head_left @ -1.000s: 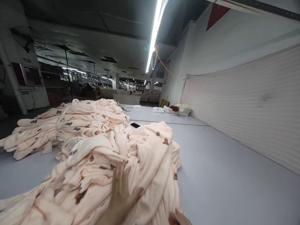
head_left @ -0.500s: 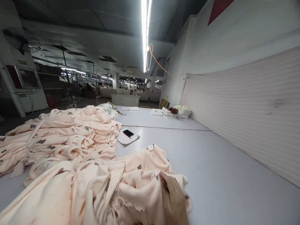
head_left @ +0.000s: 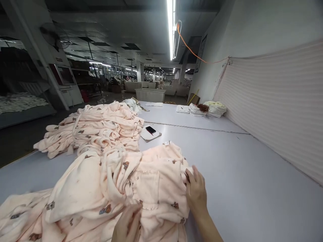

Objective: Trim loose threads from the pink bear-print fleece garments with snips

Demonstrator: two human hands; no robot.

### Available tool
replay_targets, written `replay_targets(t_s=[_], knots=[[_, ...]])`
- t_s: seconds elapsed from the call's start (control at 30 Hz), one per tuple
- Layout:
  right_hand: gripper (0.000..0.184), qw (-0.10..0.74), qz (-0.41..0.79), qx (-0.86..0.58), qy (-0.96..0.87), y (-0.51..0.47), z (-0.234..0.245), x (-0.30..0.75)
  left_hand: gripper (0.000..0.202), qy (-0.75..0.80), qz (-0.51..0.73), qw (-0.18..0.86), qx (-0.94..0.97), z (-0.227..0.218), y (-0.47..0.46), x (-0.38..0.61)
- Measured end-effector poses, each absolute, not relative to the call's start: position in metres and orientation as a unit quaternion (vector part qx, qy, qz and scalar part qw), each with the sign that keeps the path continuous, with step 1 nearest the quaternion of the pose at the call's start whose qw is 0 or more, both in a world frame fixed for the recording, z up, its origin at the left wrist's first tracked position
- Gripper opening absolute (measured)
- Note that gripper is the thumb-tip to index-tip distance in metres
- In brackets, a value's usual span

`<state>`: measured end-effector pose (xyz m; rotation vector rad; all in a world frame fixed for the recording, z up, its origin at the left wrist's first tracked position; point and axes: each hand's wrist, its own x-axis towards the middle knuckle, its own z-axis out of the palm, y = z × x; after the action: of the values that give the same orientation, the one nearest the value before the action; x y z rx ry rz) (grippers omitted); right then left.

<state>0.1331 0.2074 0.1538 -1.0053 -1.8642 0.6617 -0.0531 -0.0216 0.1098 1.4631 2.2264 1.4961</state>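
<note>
A soft pale-pink fleece garment [head_left: 148,188] with small bear prints and a frilled patch pocket lies spread in front of me on top of more of the same cloth. My right hand [head_left: 196,190] is at its right edge, fingers curled around a fold of it. Lower down, by the pocket, my left hand [head_left: 127,223] is closed with its fingertips on the fabric; the hand is slightly blurred. A white label [head_left: 167,143] shows at the far edge of the pile.
Behind lies a larger heap of matching pink garments [head_left: 108,124]. A phone [head_left: 150,129] rests on a notepad [head_left: 151,135] on the pale table [head_left: 227,174]. Folded white stacks [head_left: 215,109] stand at the far right, beside a striped cloth [head_left: 277,101] hung along the wall.
My left hand has come into view at the bottom. My right hand has moved from the label to the garment's right edge, and the top garment now lies flatter, pocket showing. The view has turned left.
</note>
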Motion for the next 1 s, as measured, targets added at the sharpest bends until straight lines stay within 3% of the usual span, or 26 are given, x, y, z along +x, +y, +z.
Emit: replay_targets(t_s=[0.17, 0.27, 0.33, 0.4, 0.47, 0.63, 0.7, 0.8, 0.9, 1.0], knots=[[0.048, 0.414, 0.391, -0.433, -0.698, 0.218, 0.171, 0.139, 0.033, 0.745, 0.531, 0.059, 0.399, 0.171, 0.009, -0.065], [0.048, 0.384, 0.47, -0.394, -0.69, 0.192, 0.175, 0.142, 0.033, 0.68, 0.501, 0.113, 0.524, 0.205, 0.041, -0.043], [0.052, 0.373, 0.506, -0.366, -0.686, 0.169, 0.167, 0.149, 0.045, 0.643, 0.443, 0.148, 0.608, 0.217, 0.064, -0.021], [0.053, 0.363, 0.546, -0.328, -0.68, 0.155, 0.154, 0.161, 0.056, 0.642, 0.36, 0.153, 0.659, 0.215, 0.083, -0.002], [0.054, 0.361, 0.544, -0.374, -0.659, 0.156, 0.142, 0.177, 0.054, 0.657, 0.278, 0.118, 0.691, 0.203, 0.098, 0.009], [0.042, 0.4, 0.434, -0.548, -0.592, 0.198, 0.141, 0.2, 0.044, 0.632, 0.192, -0.055, 0.749, 0.163, 0.115, 0.013], [0.032, 0.406, 0.496, -0.521, -0.564, 0.211, 0.145, 0.191, 0.034, 0.62, 0.175, -0.094, 0.759, 0.152, 0.117, 0.014], [0.035, 0.406, 0.648, -0.445, -0.466, 0.218, 0.145, 0.17, 0.01, 0.617, 0.167, -0.163, 0.752, 0.141, 0.119, 0.019], [0.041, 0.388, 0.705, -0.422, -0.418, 0.215, 0.143, 0.159, 0.017, 0.592, 0.21, -0.224, 0.745, 0.136, 0.121, 0.025], [0.041, 0.378, 0.734, -0.393, -0.405, 0.212, 0.146, 0.159, 0.03, 0.614, 0.274, -0.141, 0.727, 0.14, 0.125, 0.032]])
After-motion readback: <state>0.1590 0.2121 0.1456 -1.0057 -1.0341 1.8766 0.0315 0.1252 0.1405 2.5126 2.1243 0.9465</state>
